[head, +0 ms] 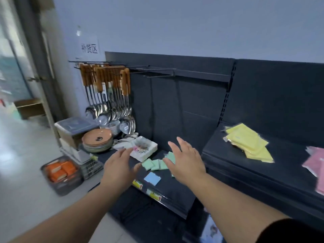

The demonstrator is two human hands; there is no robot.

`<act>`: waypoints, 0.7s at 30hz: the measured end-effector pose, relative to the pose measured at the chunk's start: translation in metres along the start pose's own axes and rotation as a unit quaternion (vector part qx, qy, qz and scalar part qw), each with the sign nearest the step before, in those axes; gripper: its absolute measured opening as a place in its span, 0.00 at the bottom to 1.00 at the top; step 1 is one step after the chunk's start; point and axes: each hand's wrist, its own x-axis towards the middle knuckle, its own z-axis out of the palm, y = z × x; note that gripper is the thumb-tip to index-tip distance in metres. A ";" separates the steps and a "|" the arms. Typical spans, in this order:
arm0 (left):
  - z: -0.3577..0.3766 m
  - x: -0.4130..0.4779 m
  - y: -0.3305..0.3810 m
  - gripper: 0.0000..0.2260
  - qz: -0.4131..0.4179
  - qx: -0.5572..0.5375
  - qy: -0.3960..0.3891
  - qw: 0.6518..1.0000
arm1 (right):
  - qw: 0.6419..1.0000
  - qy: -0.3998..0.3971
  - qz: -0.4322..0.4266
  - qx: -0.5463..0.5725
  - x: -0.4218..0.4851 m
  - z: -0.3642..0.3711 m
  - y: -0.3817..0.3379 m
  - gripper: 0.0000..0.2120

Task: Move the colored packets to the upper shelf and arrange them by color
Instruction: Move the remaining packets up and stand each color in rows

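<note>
Packets noted on two shelf levels. Left hand (119, 165): fingers spread, holding nothing. Just right of it a blue packet (152, 178) lies on the lower shelf (175, 190). Green packets (154, 163) (several, overlapping) lie between the hands, partly hidden by the right hand (185, 162), likewise spread and unladen. Well right of it, on the upper shelf (289, 172): yellow packets (249, 142), then pink packets (313, 162).

Shop: price-tagged shelving (175, 199), hanging ladles (112, 102)

I see soft, even indoor light, motion blur everywhere, and wide-angle bending at the frame edges.
</note>
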 end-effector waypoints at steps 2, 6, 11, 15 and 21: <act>0.002 0.005 -0.016 0.29 -0.024 0.014 -0.002 1.000 | 1.000 -0.017 -0.017 0.010 0.010 0.015 -0.011 0.30; 0.011 0.020 -0.035 0.30 -0.054 0.039 -0.007 0.998 | 0.998 -0.044 -0.040 0.023 0.035 0.041 -0.022 0.31; 0.031 0.053 -0.040 0.32 -0.067 0.063 -0.018 0.996 | 0.996 -0.069 -0.043 0.031 0.073 0.069 -0.014 0.32; 0.058 0.088 -0.046 0.31 -0.077 0.075 -0.026 0.994 | 0.994 -0.089 -0.021 0.054 0.104 0.097 0.004 0.32; 0.115 0.120 -0.059 0.31 -0.095 0.074 -0.082 0.989 | 0.984 -0.158 0.051 0.065 0.119 0.157 0.045 0.31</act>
